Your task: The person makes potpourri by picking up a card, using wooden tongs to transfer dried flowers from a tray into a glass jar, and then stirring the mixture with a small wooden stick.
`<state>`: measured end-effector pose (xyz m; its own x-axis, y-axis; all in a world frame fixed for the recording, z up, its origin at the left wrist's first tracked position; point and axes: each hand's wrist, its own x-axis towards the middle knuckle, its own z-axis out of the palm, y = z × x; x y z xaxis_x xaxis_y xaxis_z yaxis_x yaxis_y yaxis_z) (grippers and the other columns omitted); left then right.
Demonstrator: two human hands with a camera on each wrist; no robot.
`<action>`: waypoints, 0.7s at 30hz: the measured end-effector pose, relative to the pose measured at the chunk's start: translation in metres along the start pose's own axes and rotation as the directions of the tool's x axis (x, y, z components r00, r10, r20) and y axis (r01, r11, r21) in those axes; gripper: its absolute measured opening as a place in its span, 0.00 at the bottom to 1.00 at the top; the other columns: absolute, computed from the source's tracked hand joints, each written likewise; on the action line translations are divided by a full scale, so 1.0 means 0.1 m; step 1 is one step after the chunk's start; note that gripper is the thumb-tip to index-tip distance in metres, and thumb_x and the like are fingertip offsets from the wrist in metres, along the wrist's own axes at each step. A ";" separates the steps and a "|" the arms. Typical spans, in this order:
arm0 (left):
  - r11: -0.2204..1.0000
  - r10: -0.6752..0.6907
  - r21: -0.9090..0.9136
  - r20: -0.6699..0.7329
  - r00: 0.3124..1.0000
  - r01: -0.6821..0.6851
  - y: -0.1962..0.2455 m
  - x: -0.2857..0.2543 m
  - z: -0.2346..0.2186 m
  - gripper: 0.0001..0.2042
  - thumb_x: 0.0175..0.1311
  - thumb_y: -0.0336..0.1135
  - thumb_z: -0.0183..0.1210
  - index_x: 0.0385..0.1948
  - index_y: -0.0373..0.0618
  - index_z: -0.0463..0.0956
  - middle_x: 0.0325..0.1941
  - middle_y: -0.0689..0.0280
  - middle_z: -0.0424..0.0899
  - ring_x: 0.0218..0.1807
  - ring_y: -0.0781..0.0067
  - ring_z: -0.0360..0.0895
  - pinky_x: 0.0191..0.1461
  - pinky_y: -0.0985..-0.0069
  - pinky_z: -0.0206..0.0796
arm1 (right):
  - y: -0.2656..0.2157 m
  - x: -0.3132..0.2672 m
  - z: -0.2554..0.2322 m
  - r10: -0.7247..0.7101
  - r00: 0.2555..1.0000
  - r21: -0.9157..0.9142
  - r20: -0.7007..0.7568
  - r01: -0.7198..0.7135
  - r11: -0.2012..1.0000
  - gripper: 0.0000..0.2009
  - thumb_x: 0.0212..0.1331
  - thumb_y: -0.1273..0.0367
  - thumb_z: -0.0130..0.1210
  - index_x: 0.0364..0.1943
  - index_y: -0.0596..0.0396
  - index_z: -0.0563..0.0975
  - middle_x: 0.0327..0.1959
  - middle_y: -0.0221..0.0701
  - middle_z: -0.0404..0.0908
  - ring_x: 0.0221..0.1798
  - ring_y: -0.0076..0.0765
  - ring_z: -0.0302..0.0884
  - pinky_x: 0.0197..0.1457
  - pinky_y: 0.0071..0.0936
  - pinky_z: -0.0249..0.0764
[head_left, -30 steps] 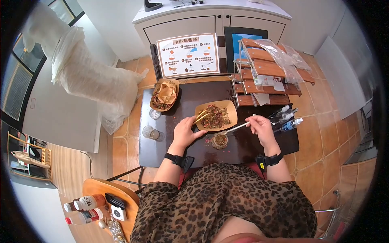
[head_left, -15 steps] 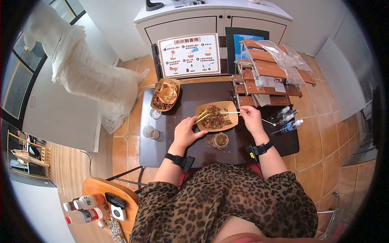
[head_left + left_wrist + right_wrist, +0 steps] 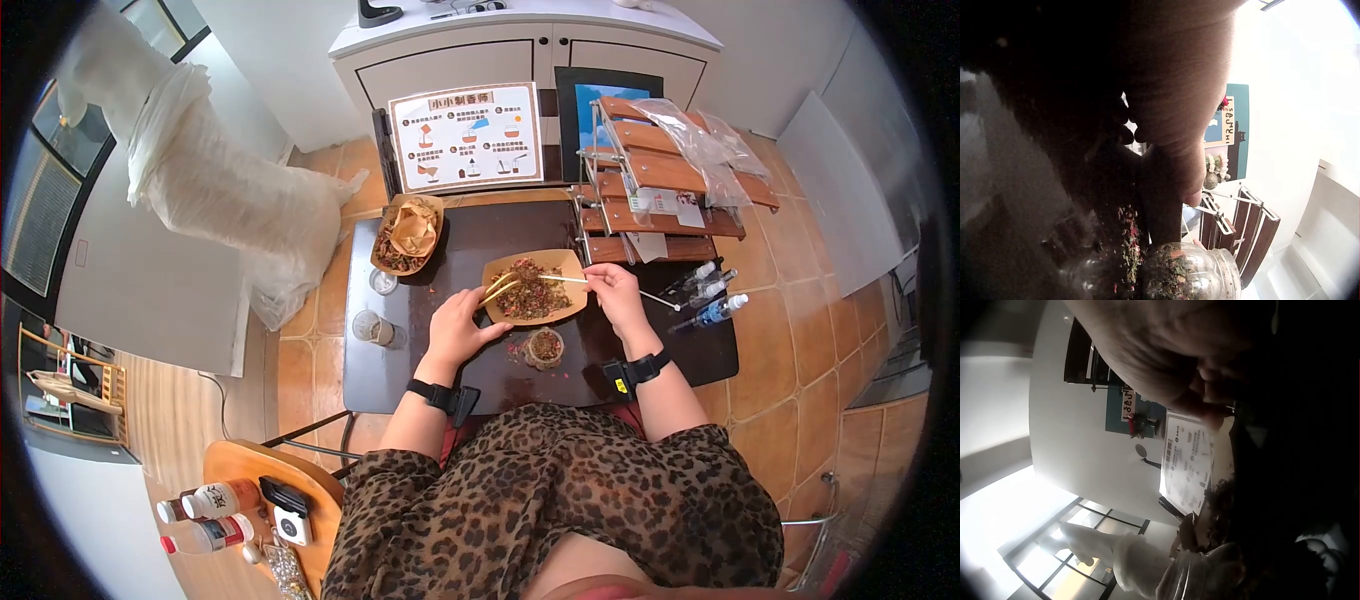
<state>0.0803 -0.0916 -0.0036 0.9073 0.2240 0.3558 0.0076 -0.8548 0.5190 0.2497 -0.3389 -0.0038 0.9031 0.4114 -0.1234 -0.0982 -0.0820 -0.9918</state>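
Note:
A brown paper tray (image 3: 570,268) holds a mix of dried herbs with pink and red bits. My left hand (image 3: 458,328) holds the tray by its near left corner, fingers along the side and thumb toward the front. Beside those fingers, a golden two-pronged tool (image 3: 497,289) leans over the tray's rim. My right hand (image 3: 615,295) pinches a long thin spoon (image 3: 563,279), its scoop end among the herbs and its handle sticking out to the right. In front of the tray stands a small glass jar (image 3: 543,348) with herbs inside; the left wrist view shows its clear wall (image 3: 1200,275).
Loose bits lie around the jar. A second paper tray (image 3: 437,212) with crumpled brown paper, a small clear dish (image 3: 382,281) and a glass (image 3: 372,328) stand left. Small bottles (image 3: 722,309) lie right, below a wooden folding rack (image 3: 660,160). An instruction card (image 3: 465,138) stands behind.
My right hand has moved the spoon from over the jar up and left into the tray, where its tip shifts among the herbs. My left hand stays put.

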 end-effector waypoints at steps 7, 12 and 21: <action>1.000 0.001 -0.005 -0.007 1.000 -0.001 0.02 0.00 -0.02 0.31 0.46 0.54 0.74 0.49 0.44 0.79 0.36 0.63 0.81 0.42 0.58 0.81 0.45 0.64 0.74 | -0.08 -0.14 -0.17 0.011 1.000 0.033 0.006 -0.012 0.999 0.07 0.67 0.75 0.56 0.45 0.61 0.81 0.31 0.28 0.84 0.25 0.13 0.70 0.26 0.13 0.61; 1.000 -0.012 -0.003 0.011 1.000 0.012 0.02 0.00 -0.02 0.31 0.46 0.54 0.74 0.50 0.44 0.79 0.36 0.63 0.82 0.43 0.58 0.81 0.45 0.64 0.74 | -0.22 -0.31 -0.29 0.012 0.999 0.032 0.030 -0.012 0.999 0.07 0.67 0.75 0.56 0.45 0.60 0.81 0.30 0.27 0.83 0.24 0.11 0.68 0.26 0.12 0.59; 1.000 -0.001 0.011 -0.005 1.000 0.001 0.02 0.00 -0.01 0.31 0.46 0.54 0.74 0.50 0.44 0.78 0.37 0.63 0.82 0.43 0.58 0.81 0.45 0.64 0.74 | -0.36 -0.67 -0.40 -0.027 0.978 0.000 0.208 0.027 1.000 0.06 0.67 0.75 0.57 0.44 0.61 0.82 0.31 0.27 0.84 0.32 0.15 0.77 0.36 0.15 0.70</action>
<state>0.0800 -0.0925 -0.0021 0.9054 0.2273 0.3586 0.0134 -0.8595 0.5110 0.2093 -0.4000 0.0416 0.7987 0.5932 -0.1011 -0.0734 -0.0706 -0.9948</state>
